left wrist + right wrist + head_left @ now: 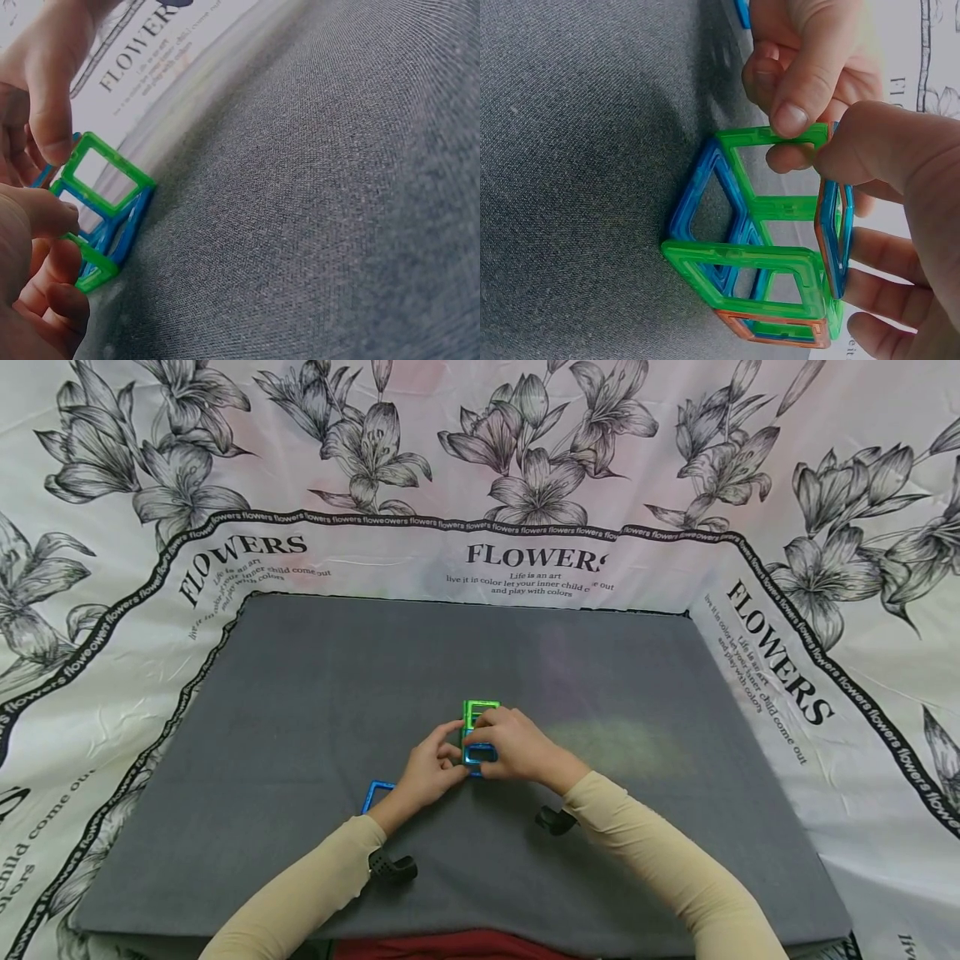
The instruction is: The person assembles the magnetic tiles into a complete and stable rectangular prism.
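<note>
Foremost, my right hand (pixel 907 172) seemingly pinches a blue translucent plastic square (pixel 829 217) while my left hand (pixel 817 67) pinches a green translucent plastic square (pixel 742 137), best held still for flush edges.

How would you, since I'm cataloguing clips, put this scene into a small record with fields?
Structure: green, blue and orange frames joined into a box-like shape
Left hand: pinches the edge of a green frame
Right hand: holds a blue frame atop the structure; whether attached, cannot tell
Loose blue frame: beside the left wrist, partly hidden
Surface: grey table
Surroundings: white flower-printed cloth
</note>
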`<state>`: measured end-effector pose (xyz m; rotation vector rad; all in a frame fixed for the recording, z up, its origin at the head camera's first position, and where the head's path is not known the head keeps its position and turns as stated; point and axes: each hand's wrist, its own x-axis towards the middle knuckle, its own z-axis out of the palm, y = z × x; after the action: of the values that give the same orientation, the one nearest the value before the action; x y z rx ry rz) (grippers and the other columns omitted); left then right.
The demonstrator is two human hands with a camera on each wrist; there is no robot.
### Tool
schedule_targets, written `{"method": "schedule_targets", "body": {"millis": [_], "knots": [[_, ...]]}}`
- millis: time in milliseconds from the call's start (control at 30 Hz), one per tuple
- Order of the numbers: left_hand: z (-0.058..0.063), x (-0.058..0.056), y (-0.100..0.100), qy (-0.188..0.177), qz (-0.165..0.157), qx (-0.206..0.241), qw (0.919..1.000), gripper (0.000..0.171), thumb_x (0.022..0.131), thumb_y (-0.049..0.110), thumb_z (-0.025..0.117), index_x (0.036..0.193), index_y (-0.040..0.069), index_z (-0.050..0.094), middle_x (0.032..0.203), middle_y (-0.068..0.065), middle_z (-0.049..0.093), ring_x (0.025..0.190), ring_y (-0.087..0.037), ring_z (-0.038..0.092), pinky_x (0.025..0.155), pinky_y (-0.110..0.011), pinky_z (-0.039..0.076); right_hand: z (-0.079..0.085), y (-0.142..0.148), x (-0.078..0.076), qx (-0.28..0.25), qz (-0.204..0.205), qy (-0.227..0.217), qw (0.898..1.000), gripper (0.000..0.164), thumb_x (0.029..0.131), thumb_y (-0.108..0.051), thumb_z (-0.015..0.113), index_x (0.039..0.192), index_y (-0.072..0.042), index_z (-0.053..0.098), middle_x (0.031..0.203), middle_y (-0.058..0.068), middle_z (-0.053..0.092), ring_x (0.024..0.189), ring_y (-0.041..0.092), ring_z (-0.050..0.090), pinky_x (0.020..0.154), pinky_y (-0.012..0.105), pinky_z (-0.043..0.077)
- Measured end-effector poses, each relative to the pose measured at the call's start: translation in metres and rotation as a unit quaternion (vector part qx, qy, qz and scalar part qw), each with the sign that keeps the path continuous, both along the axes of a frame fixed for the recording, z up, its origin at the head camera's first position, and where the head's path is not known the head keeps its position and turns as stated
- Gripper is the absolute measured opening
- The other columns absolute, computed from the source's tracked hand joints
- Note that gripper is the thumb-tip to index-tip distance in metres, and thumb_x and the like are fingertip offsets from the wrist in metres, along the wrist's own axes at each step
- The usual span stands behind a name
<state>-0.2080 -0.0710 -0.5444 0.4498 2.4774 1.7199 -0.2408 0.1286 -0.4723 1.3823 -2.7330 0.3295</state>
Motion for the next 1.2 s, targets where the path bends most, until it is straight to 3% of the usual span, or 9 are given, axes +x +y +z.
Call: {"method": "schedule_targets", "body": {"millis": [667, 767, 900, 967, 1067, 1133, 1200], "knots": [[-0.004, 0.0, 0.001, 0.001, -0.006, 0.002, 1.0, 0.069, 0.087, -0.004, 0.071, 0.15, 0.005, 0.045, 0.097, -0.02, 0.076, 0.056, 0.0, 0.051, 0.056, -0.018, 0.043, -0.005, 0.002, 0.003, 0.0, -0.026, -0.028, 0.999, 0.036, 0.082, -0.024, 0.082, 0.116, -0.015, 0.077, 0.116, 0.01, 0.069, 0.104, 0.027, 0.063, 0.088, 0.049, 0.056], [-0.004, 0.0, 0.001, 0.003, -0.005, 0.005, 1.0, 0.07, 0.087, -0.004, 0.071, 0.151, 0.006, 0.044, 0.097, -0.02, 0.076, 0.057, -0.001, 0.053, 0.056, -0.018, 0.044, -0.006, 0.005, 0.002, -0.014, -0.042, -0.041, 0.998, 0.037, 0.084, -0.024, 0.08, 0.119, -0.014, 0.075, 0.117, 0.01, 0.07, 0.105, 0.027, 0.064, 0.09, 0.05, 0.055], [-0.005, 0.0, 0.001, -0.002, -0.011, 0.018, 0.9998, 0.073, 0.086, -0.005, 0.07, 0.152, 0.007, 0.043, 0.101, -0.021, 0.075, 0.061, -0.001, 0.056, 0.058, -0.019, 0.046, -0.006, 0.014, 0.002, -0.057, -0.093, -0.065, 0.992, 0.037, 0.088, -0.022, 0.076, 0.124, -0.011, 0.073, 0.118, 0.011, 0.07, 0.104, 0.028, 0.066, 0.091, 0.05, 0.055], [-0.005, 0.001, 0.001, -0.007, -0.016, 0.032, 0.9993, 0.074, 0.084, -0.007, 0.066, 0.153, 0.007, 0.041, 0.104, -0.023, 0.074, 0.063, -0.002, 0.057, 0.06, -0.02, 0.047, -0.008, 0.02, 0.003, -0.091, -0.124, -0.077, 0.985, 0.036, 0.09, -0.019, 0.074, 0.125, -0.009, 0.072, 0.117, 0.013, 0.07, 0.103, 0.03, 0.067, 0.089, 0.05, 0.056], [-0.005, 0.003, 0.0, -0.015, -0.01, 0.053, 0.9984, 0.075, 0.083, -0.008, 0.062, 0.154, 0.007, 0.04, 0.109, -0.024, 0.071, 0.065, -0.003, 0.057, 0.061, -0.02, 0.047, -0.012, 0.029, 0.008, -0.155, -0.176, -0.102, 0.967, 0.033, 0.092, -0.014, 0.071, 0.124, -0.005, 0.071, 0.113, 0.015, 0.071, 0.098, 0.03, 0.068, 0.084, 0.047, 0.057], [0.004, 0.006, -0.001, -0.024, 0.006, 0.055, 0.9982, 0.071, 0.087, -0.006, 0.06, 0.154, 0.005, 0.04, 0.113, -0.025, 0.07, 0.063, -0.002, 0.055, 0.06, -0.021, 0.045, -0.015, 0.034, 0.014, -0.208, -0.212, -0.136, 0.945, 0.031, 0.093, -0.012, 0.069, 0.123, -0.003, 0.071, 0.109, 0.015, 0.072, 0.092, 0.027, 0.069, 0.078, 0.042, 0.058], [0.006, 0.006, -0.003, -0.018, 0.035, 0.054, 0.9978, 0.064, 0.091, -0.001, 0.062, 0.152, 0.005, 0.044, 0.115, -0.024, 0.069, 0.061, -0.002, 0.052, 0.058, -0.021, 0.044, -0.019, 0.037, 0.023, -0.266, -0.249, -0.186, 0.912, 0.027, 0.095, -0.01, 0.067, 0.12, -0.001, 0.071, 0.105, 0.015, 0.073, 0.086, 0.022, 0.068, 0.075, 0.037, 0.057]]}}
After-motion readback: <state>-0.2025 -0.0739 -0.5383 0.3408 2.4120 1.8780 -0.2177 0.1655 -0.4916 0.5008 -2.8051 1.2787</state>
